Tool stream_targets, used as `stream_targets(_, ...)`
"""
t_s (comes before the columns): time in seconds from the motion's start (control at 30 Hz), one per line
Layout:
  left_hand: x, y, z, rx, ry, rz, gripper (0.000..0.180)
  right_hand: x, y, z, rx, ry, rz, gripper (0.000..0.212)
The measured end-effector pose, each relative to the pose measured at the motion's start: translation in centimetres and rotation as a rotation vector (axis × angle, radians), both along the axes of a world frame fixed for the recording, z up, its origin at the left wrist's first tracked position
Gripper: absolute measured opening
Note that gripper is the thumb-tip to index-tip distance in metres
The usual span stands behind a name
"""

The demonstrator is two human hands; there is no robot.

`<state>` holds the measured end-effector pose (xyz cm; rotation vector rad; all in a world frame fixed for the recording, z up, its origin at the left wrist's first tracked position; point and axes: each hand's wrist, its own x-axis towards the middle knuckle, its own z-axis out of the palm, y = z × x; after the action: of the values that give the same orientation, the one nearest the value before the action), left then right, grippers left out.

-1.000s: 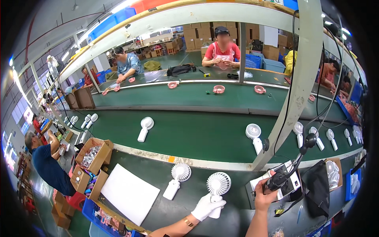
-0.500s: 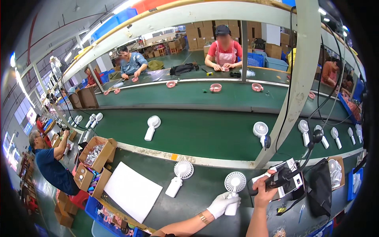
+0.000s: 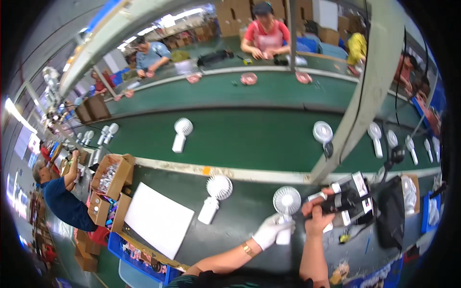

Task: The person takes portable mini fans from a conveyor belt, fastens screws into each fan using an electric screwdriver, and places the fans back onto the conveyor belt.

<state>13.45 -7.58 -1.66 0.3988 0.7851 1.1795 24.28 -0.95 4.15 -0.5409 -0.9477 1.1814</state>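
Observation:
My left hand (image 3: 270,231), in a white glove, is wrapped round the handle of a white handheld fan (image 3: 287,200). The fan stands out beyond the fingers with its round grille facing up. Just right of it, my bare right hand (image 3: 318,218) is closed on a black electric screwdriver (image 3: 338,203), blurred and partly covered by the fingers. The tool's tip cannot be made out. A second white handheld fan (image 3: 209,211) lies on the dark green bench to the left of my hands.
A white sheet (image 3: 158,221) lies left, beside cardboard boxes of small parts (image 3: 109,178). White fans (image 3: 180,137) rest on the green belt beyond. A slanted post (image 3: 353,105) rises ahead. At right are a black bag (image 3: 390,221) and a blue bin (image 3: 431,218). Co-workers sit across the line.
The view has tilted down, so the scene sits higher. My left hand keeps the fan; my right hand stays by the screwdriver, its fingers slightly shifted and blurred.

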Motion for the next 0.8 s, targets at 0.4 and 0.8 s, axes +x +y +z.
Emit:
stream_targets(0.4,-0.1,0.7,-0.3,-0.043,-0.078,0.006,0.02,0.0,0.6,0.1,0.049,0.042,0.115,0.059)
stream_targets(0.8,-0.2,0.2,-1.0,-0.022,-0.113,0.019,0.023,-0.4,-0.7,-1.1,-0.04,-0.014,0.265,0.036)
